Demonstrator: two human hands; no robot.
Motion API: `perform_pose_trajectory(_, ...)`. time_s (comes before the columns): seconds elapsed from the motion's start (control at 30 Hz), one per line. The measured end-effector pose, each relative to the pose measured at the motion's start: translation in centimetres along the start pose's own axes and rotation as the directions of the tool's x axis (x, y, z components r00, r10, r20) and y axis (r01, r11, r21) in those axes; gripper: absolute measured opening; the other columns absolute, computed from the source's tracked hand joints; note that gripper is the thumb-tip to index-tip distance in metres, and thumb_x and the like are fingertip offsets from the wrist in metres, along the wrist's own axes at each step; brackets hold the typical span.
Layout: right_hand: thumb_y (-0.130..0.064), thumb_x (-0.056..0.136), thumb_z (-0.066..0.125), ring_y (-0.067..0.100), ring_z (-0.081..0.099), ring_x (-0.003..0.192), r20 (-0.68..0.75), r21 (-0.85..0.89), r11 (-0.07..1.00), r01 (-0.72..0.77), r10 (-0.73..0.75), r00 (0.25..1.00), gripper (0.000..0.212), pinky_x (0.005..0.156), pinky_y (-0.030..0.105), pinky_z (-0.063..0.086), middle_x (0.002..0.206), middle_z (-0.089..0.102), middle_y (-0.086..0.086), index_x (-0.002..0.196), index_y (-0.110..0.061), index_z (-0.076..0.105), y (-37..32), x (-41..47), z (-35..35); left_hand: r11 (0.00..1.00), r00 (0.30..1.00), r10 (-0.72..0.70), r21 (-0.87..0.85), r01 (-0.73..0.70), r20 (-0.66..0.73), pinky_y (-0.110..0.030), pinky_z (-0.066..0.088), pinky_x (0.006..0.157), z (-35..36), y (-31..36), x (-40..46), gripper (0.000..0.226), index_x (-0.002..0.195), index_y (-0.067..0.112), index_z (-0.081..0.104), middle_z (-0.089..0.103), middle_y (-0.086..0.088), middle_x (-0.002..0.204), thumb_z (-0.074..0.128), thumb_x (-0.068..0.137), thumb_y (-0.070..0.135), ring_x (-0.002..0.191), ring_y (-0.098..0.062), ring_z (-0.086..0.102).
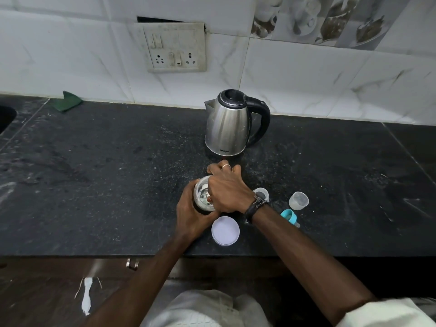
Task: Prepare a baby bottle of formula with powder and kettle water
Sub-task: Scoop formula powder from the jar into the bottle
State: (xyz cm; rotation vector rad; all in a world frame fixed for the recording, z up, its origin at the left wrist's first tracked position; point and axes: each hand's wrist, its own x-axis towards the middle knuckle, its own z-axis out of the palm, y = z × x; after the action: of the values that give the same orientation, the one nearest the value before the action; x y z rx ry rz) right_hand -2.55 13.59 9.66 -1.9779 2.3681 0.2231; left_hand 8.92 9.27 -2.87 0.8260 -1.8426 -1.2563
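Two hands meet at the centre of the frame over an open powder jar (202, 194). Left hand (192, 214) is wrapped round the jar's side, fingers curled on it, holding it steady on the black table (94, 185). Right hand (227, 191) sits over the jar's mouth, fingers curled down inside; what they pinch in there, I can't tell. Just below the jar lies its white lid (225, 230), flat and close to the table's front edge. Right of the wrist, partly hidden behind it, stands a clear bottle (262, 193), and further right a clear cap (298, 200) on its side. Below that, a blue teat ring (290, 217) rests tilted. Upper centre, the steel kettle (230, 123) stands upright near the back wall, handle to the right, lid shut. Plenty of bare table to the left and far right. Far upper left, a green cloth (66, 101) sits against the wall, and the dark rim of a sink (6, 116) shows at the left edge.
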Motion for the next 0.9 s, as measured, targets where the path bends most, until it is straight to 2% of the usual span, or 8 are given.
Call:
perform_pose_trajectory(0.1, -0.023, 0.080, 0.070, 0.033, 0.037, 0.122, 0.034, -0.019, 0.999, 0.034, -0.033, 0.999, 0.027, 0.089, 0.049, 0.031, 0.135, 0.047, 0.007, 0.103, -0.010, 0.068, 0.5, 0.2, 0.2, 0.999, 1.000, -0.017, 0.030, 0.017, 0.020, -0.043, 0.053, 0.100, -0.2, -0.9, 0.0, 0.095, 0.140, 0.020, 0.049, 0.062, 0.004, 0.133, 0.099, 0.060, 0.030, 0.121, -0.014, 0.062)
perform_pose_trajectory(0.3, -0.016, 0.084, 0.062, 0.034, 0.040, 0.121, -0.100, -0.126, 0.982, 0.144, -0.157, 0.983, 0.015, 0.087, 0.047, 0.028, 0.132, 0.050, 0.008, 0.092, -0.011, 0.072, 1.4, 0.0, -0.7, 0.997, 0.999, -0.015, 0.079, 0.013, 0.031, -0.042, 0.052, 0.103, -0.4, -1.4, 0.0, 0.098, 0.144, 0.019, 0.047, 0.060, 0.004, 0.136, 0.098, 0.061, 0.031, 0.125, -0.009, 0.059)
perform_pose_trajectory(0.4, -0.012, 0.082, 0.059, 0.034, 0.040, 0.122, -0.078, -0.121, 0.976, 0.182, -0.192, 0.978, 0.014, 0.088, 0.048, 0.029, 0.132, 0.049, 0.009, 0.089, -0.011, 0.072, 1.2, -0.2, -0.7, 0.996, 0.999, -0.022, 0.084, 0.019, 0.035, -0.042, 0.051, 0.104, -0.3, -1.5, 0.0, 0.099, 0.145, 0.020, 0.046, 0.059, 0.004, 0.139, 0.098, 0.061, 0.030, 0.127, -0.008, 0.058)
perform_pose_trajectory(0.53, -0.019, 0.079, 0.067, 0.033, 0.038, 0.123, -0.036, -0.106, 0.978, 0.181, -0.186, 0.982, 0.015, 0.087, 0.047, 0.029, 0.137, 0.045, 0.007, 0.092, -0.012, 0.072, 1.0, 0.0, 0.2, 0.997, 0.998, -0.017, 0.081, 0.013, 0.053, -0.045, 0.052, 0.103, -0.2, -1.2, 0.3, 0.099, 0.145, 0.020, 0.046, 0.060, 0.003, 0.139, 0.098, 0.062, 0.029, 0.126, -0.010, 0.059)
perform_pose_trajectory(0.73, -0.026, 0.081, 0.071, 0.031, 0.036, 0.125, 0.034, 0.115, 0.983, 0.144, -0.149, 0.988, 0.020, 0.091, 0.047, 0.029, 0.140, 0.043, 0.003, 0.096, -0.012, 0.074, 1.5, 0.7, 1.6, 0.996, 0.999, -0.030, 0.086, 0.026, 0.041, -0.041, 0.052, 0.103, -0.2, -1.1, 0.0, 0.097, 0.143, 0.018, 0.048, 0.061, 0.005, 0.136, 0.098, 0.061, 0.029, 0.123, -0.007, 0.060)
perform_pose_trajectory(0.8, -0.025, 0.085, 0.068, 0.028, 0.034, 0.125, 0.076, 0.232, 0.964, 0.131, -0.152, 0.985, 0.013, 0.092, 0.046, 0.029, 0.138, 0.042, 0.001, 0.087, -0.016, 0.077, 2.0, 0.8, 1.9, 0.996, 0.999, -0.024, 0.090, 0.020, 0.048, -0.040, 0.053, 0.102, -0.3, -1.2, -0.1, 0.097, 0.143, 0.018, 0.048, 0.061, 0.004, 0.135, 0.098, 0.061, 0.029, 0.122, -0.008, 0.060)
perform_pose_trajectory(0.9, -0.024, 0.087, 0.068, 0.023, 0.034, 0.125, 0.110, 0.388, 0.917, 0.095, -0.149, 0.983, 0.017, 0.092, 0.043, 0.028, 0.135, 0.042, -0.005, 0.075, -0.017, 0.077, 2.8, 0.9, 2.0, 0.995, 0.998, -0.011, 0.099, 0.006, 0.056, -0.040, 0.054, 0.100, -0.6, -1.5, -0.2, 0.096, 0.142, 0.018, 0.048, 0.062, 0.004, 0.134, 0.098, 0.061, 0.030, 0.122, -0.011, 0.061)
